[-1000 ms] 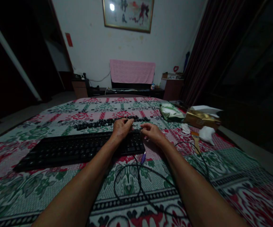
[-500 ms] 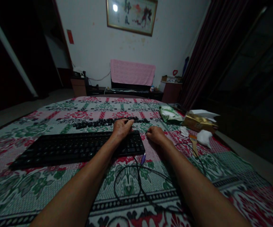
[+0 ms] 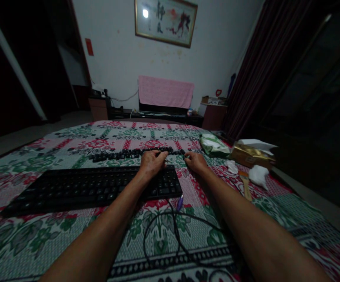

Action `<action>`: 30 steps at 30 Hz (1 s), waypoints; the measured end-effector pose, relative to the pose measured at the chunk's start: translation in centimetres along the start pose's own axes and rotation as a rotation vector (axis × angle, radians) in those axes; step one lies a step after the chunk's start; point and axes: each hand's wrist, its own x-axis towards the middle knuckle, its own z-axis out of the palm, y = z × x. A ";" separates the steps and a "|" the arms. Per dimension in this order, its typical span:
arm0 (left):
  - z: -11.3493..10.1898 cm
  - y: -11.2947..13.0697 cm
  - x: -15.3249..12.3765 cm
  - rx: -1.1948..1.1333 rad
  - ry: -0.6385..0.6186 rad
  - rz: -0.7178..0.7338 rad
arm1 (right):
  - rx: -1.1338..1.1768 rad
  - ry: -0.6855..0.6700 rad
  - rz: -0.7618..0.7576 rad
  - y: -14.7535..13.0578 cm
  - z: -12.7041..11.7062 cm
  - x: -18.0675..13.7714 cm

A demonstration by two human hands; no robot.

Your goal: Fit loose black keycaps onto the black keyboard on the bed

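A black keyboard lies on the patterned cloth, with its keys facing up. My left hand is over its upper right part, fingers curled and thumb pressed in; whatever they hold is hidden. Behind the keyboard, loose black keycaps form a long uneven row. My right hand is by the row's right end, fingertips pinched at a small dark piece too small to name. A black cable loops in front of the keyboard, and a purple plug rests by its lower right corner.
To the right are a brush, crumpled white tissues, a green-and-white packet and a gold box. The floral cloth covers the whole surface. A pink towel hangs over a screen beyond.
My right hand has shifted forward, up to the right end of the keycap row. My left hand stays over the keyboard's upper right part. The view has tilted slightly.
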 end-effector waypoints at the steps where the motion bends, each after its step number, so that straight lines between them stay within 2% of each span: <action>1: 0.0 0.0 -0.1 0.002 0.001 0.000 | -0.008 -0.004 -0.004 0.0 0.0 0.2; 14: 0.0 -0.1 -0.1 0.025 -0.003 0.059 | -0.021 -0.002 -0.061 0.4 0.6 0.8; 30: -0.1 -0.2 -0.1 0.027 -0.016 0.038 | -0.071 -0.020 -0.095 0.5 1.1 2.1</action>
